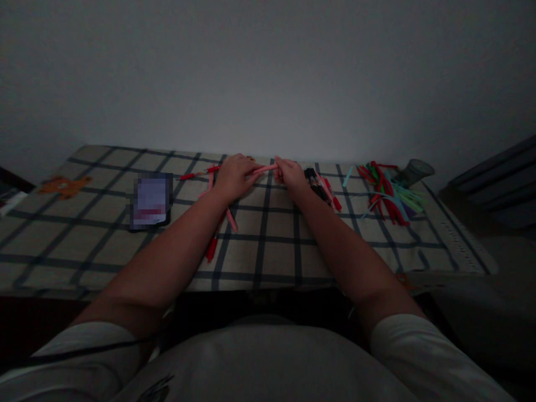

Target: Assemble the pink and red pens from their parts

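My left hand (pixel 234 176) and my right hand (pixel 290 174) are both closed on a pink pen (pixel 266 167), one at each end, held level just above the checked tablecloth (pixel 268 240) near the table's far edge. Under my left forearm lie more pens: a pink one (pixel 231 219) and a red one (pixel 211 249). Another red pen (pixel 200 173) lies left of my left hand. Just right of my right hand sits a small heap of dark and red pens (pixel 322 187).
A phone (pixel 151 200) lies left of my left arm. A pile of coloured strips, red, green and teal (pixel 387 192), lies at the right with a grey cup (pixel 412 172) behind it. An orange figure (pixel 65 185) lies at the far left. A pale wall rises behind the table.
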`<state>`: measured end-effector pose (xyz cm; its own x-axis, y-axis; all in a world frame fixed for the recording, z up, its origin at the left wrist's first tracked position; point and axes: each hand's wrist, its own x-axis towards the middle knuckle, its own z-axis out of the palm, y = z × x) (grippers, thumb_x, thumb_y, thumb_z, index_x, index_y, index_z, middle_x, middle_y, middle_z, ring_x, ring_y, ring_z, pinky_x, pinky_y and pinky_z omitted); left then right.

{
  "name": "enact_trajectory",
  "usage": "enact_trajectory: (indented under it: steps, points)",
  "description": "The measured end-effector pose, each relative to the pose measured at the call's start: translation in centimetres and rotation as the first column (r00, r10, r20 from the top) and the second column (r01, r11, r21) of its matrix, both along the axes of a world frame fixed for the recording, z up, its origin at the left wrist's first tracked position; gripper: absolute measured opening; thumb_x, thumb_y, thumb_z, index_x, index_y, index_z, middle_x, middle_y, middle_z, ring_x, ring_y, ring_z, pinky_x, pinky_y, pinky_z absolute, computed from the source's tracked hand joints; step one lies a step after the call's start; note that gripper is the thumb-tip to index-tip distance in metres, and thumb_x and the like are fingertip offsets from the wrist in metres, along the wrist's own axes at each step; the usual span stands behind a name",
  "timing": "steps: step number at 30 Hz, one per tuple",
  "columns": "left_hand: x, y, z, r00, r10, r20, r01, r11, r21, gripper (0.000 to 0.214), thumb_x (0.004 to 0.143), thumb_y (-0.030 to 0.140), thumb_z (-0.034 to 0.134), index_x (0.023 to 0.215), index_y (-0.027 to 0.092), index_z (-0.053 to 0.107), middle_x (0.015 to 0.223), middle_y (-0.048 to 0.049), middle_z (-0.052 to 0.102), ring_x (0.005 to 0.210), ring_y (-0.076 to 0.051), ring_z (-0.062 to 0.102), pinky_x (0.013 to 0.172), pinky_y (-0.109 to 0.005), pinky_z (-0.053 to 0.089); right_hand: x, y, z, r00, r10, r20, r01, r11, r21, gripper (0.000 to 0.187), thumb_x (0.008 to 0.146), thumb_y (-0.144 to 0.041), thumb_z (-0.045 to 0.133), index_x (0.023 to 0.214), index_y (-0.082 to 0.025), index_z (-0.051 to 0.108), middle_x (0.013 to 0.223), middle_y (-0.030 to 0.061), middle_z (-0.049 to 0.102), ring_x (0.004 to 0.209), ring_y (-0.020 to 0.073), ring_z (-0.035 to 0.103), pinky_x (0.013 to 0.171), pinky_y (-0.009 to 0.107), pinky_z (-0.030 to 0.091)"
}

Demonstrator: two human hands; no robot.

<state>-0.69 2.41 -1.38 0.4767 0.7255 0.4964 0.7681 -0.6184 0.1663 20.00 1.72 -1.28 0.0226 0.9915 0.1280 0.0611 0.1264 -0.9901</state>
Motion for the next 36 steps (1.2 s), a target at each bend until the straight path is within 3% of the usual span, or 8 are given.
enact_trajectory:
  steps: [3,7,16,25,32,36]
  points:
    - [0.03,-0.07,0.04,1.0,0.006,0.006,-0.006,1.0,0.002,0.03,0.11,0.037,0.063,0.12,0.026,0.089,0.114,-0.0121,0.086,0.112,-0.033,0.07,0.1,-0.046,0.051,0.01,0.2,-0.29,0.998,-0.016,0.053,0.015,1.0,0.016,0.067,0.104,-0.075,0.073,0.064,-0.027,0.051,0.052,-0.0047,0.047,0.053,0.012,0.044,0.056,0.027,0.038]
    - [-0.02,-0.14,0.05,0.999,0.026,0.04,-0.027,0.999,0.027,0.033,0.11,0.039,0.062,0.122,0.026,0.09,0.11,-0.012,0.086,0.108,-0.034,0.071,0.097,-0.048,0.052,-0.01,0.19,-0.27,0.999,-0.024,0.026,0.023,0.999,0.028,0.066,0.098,-0.082,0.077,0.07,-0.027,0.052,0.059,-0.0052,0.051,0.055,0.0115,0.048,0.055,0.027,0.04]
    - [-0.21,0.0,-0.25,0.993,0.067,0.101,-0.072,0.996,0.047,0.038,0.112,0.045,0.061,0.127,0.026,0.09,0.108,-0.0123,0.087,0.105,-0.034,0.072,0.095,-0.048,0.053,0.02,0.16,0.42,0.992,-0.032,-0.123,0.037,0.999,0.037,0.025,0.102,-0.046,0.086,0.102,-0.027,0.07,0.075,-0.0078,0.062,0.058,0.0082,0.052,0.054,0.022,0.04]
    - [-0.05,0.05,-0.22,0.998,0.037,0.05,-0.04,0.998,0.049,0.035,0.109,0.04,0.062,0.123,0.024,0.09,0.108,-0.0132,0.086,0.105,-0.035,0.072,0.093,-0.049,0.053,0.04,0.22,-0.08,0.997,-0.023,-0.075,0.025,0.999,0.021,0.039,0.109,-0.045,0.077,0.081,-0.026,0.057,0.069,-0.0065,0.058,0.059,0.0087,0.049,0.054,0.021,0.038]
    - [-0.21,0.39,-0.44,1.0,-0.008,-0.015,0.009,0.998,0.063,0.035,0.113,0.041,0.059,0.119,0.024,0.088,0.108,-0.0107,0.086,0.108,-0.032,0.073,0.097,-0.045,0.053,-0.27,-0.03,0.4,0.997,-0.046,-0.06,0.046,0.999,-0.014,0.049,0.114,-0.019,0.06,0.066,-0.024,0.053,0.061,-0.0074,0.051,0.053,0.0079,0.046,0.055,0.023,0.037]
    - [-0.3,0.5,-0.46,0.999,-0.034,-0.017,0.035,0.998,0.046,0.036,0.114,0.043,0.059,0.12,0.024,0.088,0.109,-0.0107,0.086,0.108,-0.031,0.074,0.099,-0.044,0.054,-0.29,-0.21,0.59,0.998,-0.051,-0.035,0.05,0.999,-0.006,0.058,0.115,-0.016,0.055,0.058,-0.023,0.052,0.053,-0.0067,0.047,0.052,0.0093,0.043,0.056,0.024,0.035]
